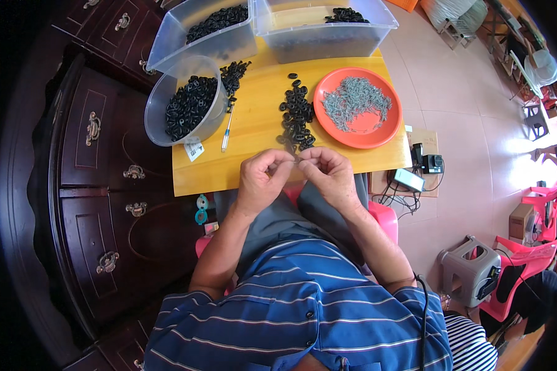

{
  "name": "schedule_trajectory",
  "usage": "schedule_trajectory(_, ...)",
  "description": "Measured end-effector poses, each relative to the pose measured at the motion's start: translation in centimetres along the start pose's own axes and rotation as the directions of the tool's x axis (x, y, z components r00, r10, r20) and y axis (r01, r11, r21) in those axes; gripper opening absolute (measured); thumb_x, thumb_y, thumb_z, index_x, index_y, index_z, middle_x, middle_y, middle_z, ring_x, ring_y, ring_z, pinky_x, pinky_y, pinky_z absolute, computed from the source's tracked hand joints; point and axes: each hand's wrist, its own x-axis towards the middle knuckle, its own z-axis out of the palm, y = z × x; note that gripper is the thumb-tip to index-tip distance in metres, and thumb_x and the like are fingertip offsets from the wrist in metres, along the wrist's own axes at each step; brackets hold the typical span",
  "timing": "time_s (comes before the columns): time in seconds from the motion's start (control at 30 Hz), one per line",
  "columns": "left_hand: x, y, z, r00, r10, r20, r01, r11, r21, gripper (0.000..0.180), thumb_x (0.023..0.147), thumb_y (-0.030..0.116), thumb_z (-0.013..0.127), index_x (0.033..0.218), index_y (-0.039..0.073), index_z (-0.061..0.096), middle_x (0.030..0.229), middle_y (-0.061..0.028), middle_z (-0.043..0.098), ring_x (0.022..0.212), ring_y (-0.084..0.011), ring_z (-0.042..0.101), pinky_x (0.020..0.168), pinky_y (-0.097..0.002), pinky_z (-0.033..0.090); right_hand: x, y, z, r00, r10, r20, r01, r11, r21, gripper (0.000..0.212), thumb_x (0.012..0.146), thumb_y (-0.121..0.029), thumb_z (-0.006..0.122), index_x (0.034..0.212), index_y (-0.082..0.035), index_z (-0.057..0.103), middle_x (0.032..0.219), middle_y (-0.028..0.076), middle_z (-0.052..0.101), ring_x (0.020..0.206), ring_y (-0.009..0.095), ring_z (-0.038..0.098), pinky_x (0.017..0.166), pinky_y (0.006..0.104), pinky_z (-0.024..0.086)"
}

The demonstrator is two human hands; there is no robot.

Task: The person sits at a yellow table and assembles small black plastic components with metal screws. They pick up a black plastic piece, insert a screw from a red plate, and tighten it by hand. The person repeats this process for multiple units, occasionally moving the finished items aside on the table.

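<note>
My left hand (262, 180) and my right hand (329, 177) meet at the table's near edge, thumbs and forefingers pinched together. Whatever sits between the fingertips is too small and blurred to name. Just beyond them lies a loose pile of small black oval parts (297, 110), with a smeared dark patch at its near end. Right of that pile, an orange-red plate (327, 127) holds a heap of small silvery metal pieces (357, 101). Neither hand touches the plate.
On the yellow table (254, 123) stand a clear round tub (156, 117) of black parts and two clear bins (162, 46) (328, 46) at the back. A thin pen-like tool (226, 131) lies left. A dark wooden cabinet (80, 216) flanks the table; cables and boxes (408, 179) lie right.
</note>
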Motion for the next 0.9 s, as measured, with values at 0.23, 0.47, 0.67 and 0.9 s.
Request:
schedule_trajectory(0.23, 0.3, 0.7, -0.1, 0.999, 0.022, 0.028, -0.023, 0.999, 0.045, 0.004, 0.089, 0.0, 0.069, 0.092, -0.002, 0.07, 0.077, -0.0056, 0.07, 0.067, -0.008, 0.065, 0.059, -0.0247, 0.051, 0.0, 0.1, 0.1, 0.999, -0.031, -0.026, 0.029, 0.998, -0.056, 0.013, 0.093, -0.002, 0.07, 0.106, 0.001, 0.071, 0.087, -0.001, 0.07, 0.079, 0.003, 0.062, 0.073, 0.0209, 0.053)
schedule_trajectory(0.47, 0.5, 0.9, 0.0, 0.998, 0.016, 0.067, -0.022, 0.997, 0.078, 0.003, 0.089, 0.0, 0.069, 0.091, -0.002, 0.069, 0.077, -0.0067, 0.071, 0.068, -0.0089, 0.066, 0.06, -0.0255, 0.051, -0.1, 0.4, 0.2, 0.993, -0.093, -0.075, 0.079, 0.981, -0.175, 0.012, 0.09, -0.003, 0.071, 0.102, 0.001, 0.072, 0.083, 0.001, 0.072, 0.076, 0.004, 0.064, 0.071, 0.0225, 0.055)
schedule_trajectory(0.67, 0.5, 0.5, -0.2, 0.989, -0.083, 0.126, 0.079, 0.996, 0.043, 0.008, 0.09, -0.003, 0.068, 0.097, -0.001, 0.071, 0.081, -0.0007, 0.07, 0.07, -0.003, 0.062, 0.062, -0.0221, 0.05, -0.2, -0.3, 0.4, 0.99, -0.119, -0.077, 0.092, 0.953, -0.289, 0.012, 0.091, -0.003, 0.071, 0.102, 0.001, 0.073, 0.083, 0.001, 0.072, 0.076, 0.004, 0.065, 0.07, 0.0222, 0.054)
schedule_trajectory(0.9, 1.3, 3.5, -3.4, 0.998, -0.049, 0.026, 0.05, 0.998, -0.043, 0.024, 0.092, -0.004, 0.065, 0.116, -0.002, 0.066, 0.078, 0.0042, 0.063, 0.066, -0.0005, 0.054, 0.061, -0.02, 0.046, 0.4, -0.1, -0.3, 0.998, -0.031, -0.054, 0.036, 0.995, 0.097, 0.015, 0.095, -0.006, 0.07, 0.108, 0.0, 0.069, 0.089, 0.001, 0.072, 0.078, 0.005, 0.063, 0.073, 0.0227, 0.053)
